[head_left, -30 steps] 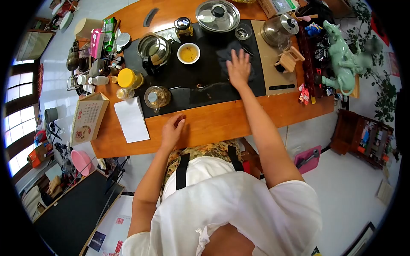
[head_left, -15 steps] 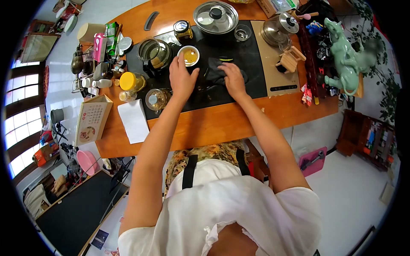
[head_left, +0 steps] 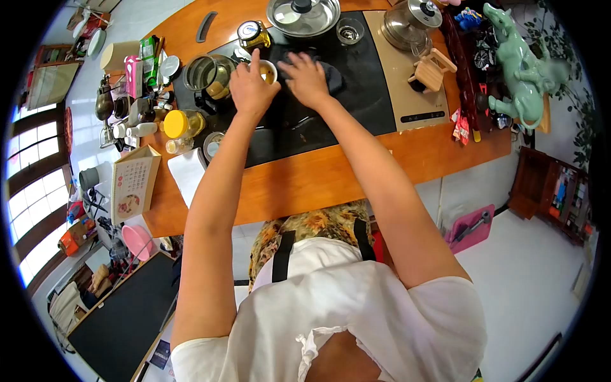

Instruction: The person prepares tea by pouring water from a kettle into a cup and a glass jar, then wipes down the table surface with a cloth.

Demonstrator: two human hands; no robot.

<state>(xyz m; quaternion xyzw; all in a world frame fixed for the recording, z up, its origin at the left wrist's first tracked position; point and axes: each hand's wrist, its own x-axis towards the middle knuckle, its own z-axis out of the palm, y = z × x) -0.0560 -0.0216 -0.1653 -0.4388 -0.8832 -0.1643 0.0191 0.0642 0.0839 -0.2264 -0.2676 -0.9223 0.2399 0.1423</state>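
Observation:
A small white cup (head_left: 269, 70) with amber liquid inside is partly covered by my left hand (head_left: 250, 92), whose fingers and thumb are around its near and left sides. To the right, my right hand (head_left: 308, 83) is slightly blurred, its fingers spread toward the cup. A crumpled dark cloth (head_left: 330, 77) lies on the black tray (head_left: 356, 114) beside and partly behind that hand. Left of the cup is a glass pot (head_left: 210, 77) with a dark handle. A square-looking glass jar with a lid (head_left: 252, 34) stands behind the cup.
A steel pan with a glass lid (head_left: 303, 18) and a small glass bowl (head_left: 350, 30) stand at the back. On the right are a glass kettle (head_left: 407, 27) and a small wooden chair (head_left: 433, 77). Yellow-lidded jars (head_left: 182, 124) and a desk calendar (head_left: 135, 181) line the left.
My left hand has closed in over the cup, covering more of it. My right hand has moved left toward the cup, off the cloth's near side. The view has shifted slightly.

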